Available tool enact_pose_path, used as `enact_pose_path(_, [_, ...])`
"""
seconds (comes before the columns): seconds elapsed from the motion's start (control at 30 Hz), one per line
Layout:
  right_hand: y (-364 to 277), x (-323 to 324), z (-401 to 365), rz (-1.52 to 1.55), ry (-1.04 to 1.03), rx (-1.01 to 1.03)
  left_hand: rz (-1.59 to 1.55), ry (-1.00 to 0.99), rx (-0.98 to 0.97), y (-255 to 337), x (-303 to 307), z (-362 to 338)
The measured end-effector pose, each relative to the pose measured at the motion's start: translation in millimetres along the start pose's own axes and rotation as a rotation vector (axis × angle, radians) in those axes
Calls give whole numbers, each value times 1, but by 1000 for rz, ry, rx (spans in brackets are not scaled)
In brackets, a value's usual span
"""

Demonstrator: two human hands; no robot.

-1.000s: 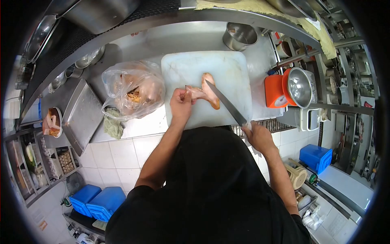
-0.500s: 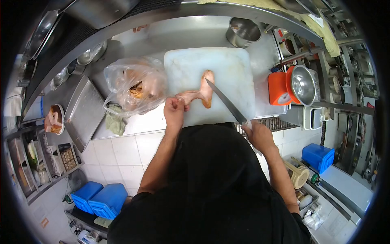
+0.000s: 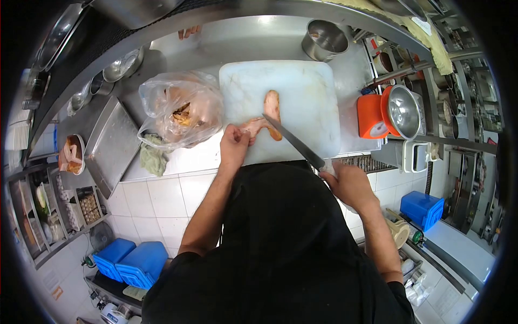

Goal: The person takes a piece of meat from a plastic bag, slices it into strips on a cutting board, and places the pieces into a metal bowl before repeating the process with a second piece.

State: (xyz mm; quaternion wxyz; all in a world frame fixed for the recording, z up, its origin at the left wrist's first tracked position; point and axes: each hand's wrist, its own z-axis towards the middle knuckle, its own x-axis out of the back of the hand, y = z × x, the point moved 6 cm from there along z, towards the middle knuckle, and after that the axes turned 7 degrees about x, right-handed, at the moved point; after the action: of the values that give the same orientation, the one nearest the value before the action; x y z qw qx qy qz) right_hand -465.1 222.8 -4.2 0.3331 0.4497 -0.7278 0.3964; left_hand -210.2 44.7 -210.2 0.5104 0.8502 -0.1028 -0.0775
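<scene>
A bent, wing-like piece of meat (image 3: 272, 102) with browned skin lies on the white cutting board (image 3: 310, 86). My left hand (image 3: 235, 148) is closed around the meat's near-left end, at the board's left edge. In my right hand (image 3: 349, 183) is the handle of a long kitchen knife (image 3: 298, 142), its blade slanting up and left over the board. The knife's tip overlaps the meat at its bend. Left of the board sits a clear plastic bag (image 3: 182, 110) holding large pieces of meat, its mouth partly open.
A green cloth (image 3: 153, 157) lies below the bag, beside a metal tray (image 3: 110, 146). Behind the board's right corner stands a steel pot (image 3: 324, 41). An orange scale (image 3: 372, 116) with a metal bowl (image 3: 403, 112) is at right. Another person's fingers (image 3: 190, 32) show at the counter's far side.
The knife's tip has moved left and down, from the upright part of the meat to its bend. My left hand keeps its hold, the meat tilting slightly.
</scene>
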Motion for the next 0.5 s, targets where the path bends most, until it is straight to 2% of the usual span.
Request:
enact_pose_path(0.13, [-7, 1, 0, -33, -43, 3, 70, 17, -5, 1, 0, -1])
enact_pose_path(0.3, [-24, 0, 3, -88, -141, -35, 302, 9, -33, 18, -1, -8])
enact_pose_path(0.5, [-19, -30, 14, -42, -142, -2, 441, 25, -51, 19, 0, -7])
